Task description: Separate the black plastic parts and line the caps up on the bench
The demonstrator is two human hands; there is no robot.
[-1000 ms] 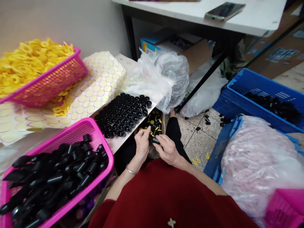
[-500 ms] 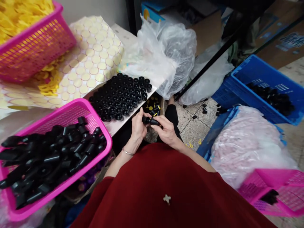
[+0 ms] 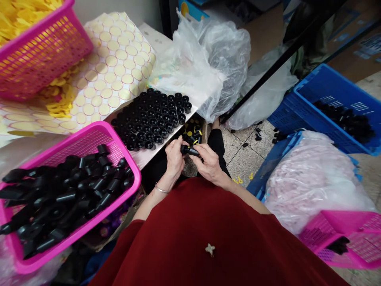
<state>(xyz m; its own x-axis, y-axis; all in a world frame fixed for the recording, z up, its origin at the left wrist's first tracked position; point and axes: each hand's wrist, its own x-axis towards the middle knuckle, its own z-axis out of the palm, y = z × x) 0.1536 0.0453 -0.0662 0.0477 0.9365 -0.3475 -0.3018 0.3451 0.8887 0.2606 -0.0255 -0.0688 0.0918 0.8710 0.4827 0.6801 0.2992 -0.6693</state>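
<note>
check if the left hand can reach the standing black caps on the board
Probably yes: the caps stand just beyond the left hand with nothing between, though it and the right hand both grip a black part.

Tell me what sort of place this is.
Probably a small parts-assembly workshop: the left hand and right hand hold a black plastic part, a pink basket holds black tubes, and black caps stand in rows.

I see my left hand (image 3: 174,159) and right hand (image 3: 210,163) pinching a small black part (image 3: 188,150) together just off the desk's (image 3: 144,158) near edge, beside rows of black caps (image 3: 154,119) and a pink basket (image 3: 89,139).
</note>
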